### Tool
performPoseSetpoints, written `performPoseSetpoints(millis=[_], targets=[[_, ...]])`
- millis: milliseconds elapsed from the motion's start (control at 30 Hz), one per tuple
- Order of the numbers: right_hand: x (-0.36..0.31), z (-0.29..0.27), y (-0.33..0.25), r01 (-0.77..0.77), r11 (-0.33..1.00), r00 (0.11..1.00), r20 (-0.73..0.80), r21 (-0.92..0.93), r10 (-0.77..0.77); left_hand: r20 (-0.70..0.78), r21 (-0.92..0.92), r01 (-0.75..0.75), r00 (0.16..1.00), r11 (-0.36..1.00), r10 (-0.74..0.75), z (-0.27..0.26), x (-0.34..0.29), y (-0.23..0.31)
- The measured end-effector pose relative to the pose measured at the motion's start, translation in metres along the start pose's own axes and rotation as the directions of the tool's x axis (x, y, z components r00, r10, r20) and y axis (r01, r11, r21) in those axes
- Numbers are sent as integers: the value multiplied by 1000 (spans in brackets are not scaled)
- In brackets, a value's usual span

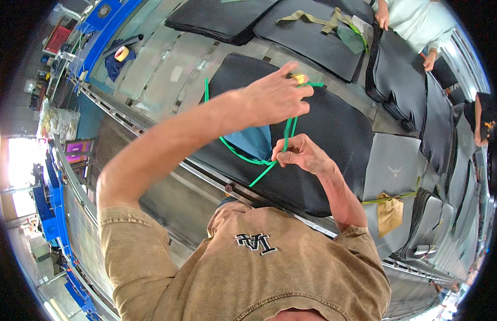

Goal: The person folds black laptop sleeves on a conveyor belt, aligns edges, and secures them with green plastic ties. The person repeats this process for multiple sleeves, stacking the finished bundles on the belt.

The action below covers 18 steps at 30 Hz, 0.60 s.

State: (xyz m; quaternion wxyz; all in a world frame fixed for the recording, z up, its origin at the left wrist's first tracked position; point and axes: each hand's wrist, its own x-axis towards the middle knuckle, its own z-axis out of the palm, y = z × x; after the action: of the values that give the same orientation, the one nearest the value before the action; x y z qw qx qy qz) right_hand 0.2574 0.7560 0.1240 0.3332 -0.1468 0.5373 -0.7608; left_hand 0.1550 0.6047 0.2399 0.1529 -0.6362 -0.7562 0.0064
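A stack of black sheets [334, 128] lies in front of me on the table, with a blue piece of material [251, 140] on top. Green cord [238, 154] loops round the stack and meets at a crossing by the blue piece. My right hand [307, 155] pinches the cord at this crossing, and a loose tail points toward me. Farther off, my left hand [278, 96] is raised over the stack with curled fingers on the cord, which runs up from the right hand. A small yellow object [298, 79] shows at the left fingers; its kind is unclear.
More black sheet stacks [312, 40] lie beyond, one carrying a tan strap [307, 20]. Grey sheets [390, 166] with a brown tag [390, 214] are at right. A tape roll [121, 53] sits far left. Another person's hands [382, 16] touch a stack at far right.
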Motion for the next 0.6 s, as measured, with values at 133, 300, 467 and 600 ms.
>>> performPoseSetpoints(millis=[133, 300, 467, 600], targets=[[-3, 6, 1, 96, 994, 986, -130, -55, -102, -195, -588, 326, 831, 740, -521, 23, -57, 55], [-3, 20, -8, 74, 953, 953, -260, -295, -155, 249, -878, 446, 733, 172, -632, 40, -98, 111], [3, 34, -18, -105, 850, 936, -339, -516, -90, 358, -696, 703, 515, 145, -779, 27, -98, 133], [12, 46, -12, -217, 792, 933, -360, -570, -4, 371, -592, 781, 484, 199, -793, 30, -103, 167]])
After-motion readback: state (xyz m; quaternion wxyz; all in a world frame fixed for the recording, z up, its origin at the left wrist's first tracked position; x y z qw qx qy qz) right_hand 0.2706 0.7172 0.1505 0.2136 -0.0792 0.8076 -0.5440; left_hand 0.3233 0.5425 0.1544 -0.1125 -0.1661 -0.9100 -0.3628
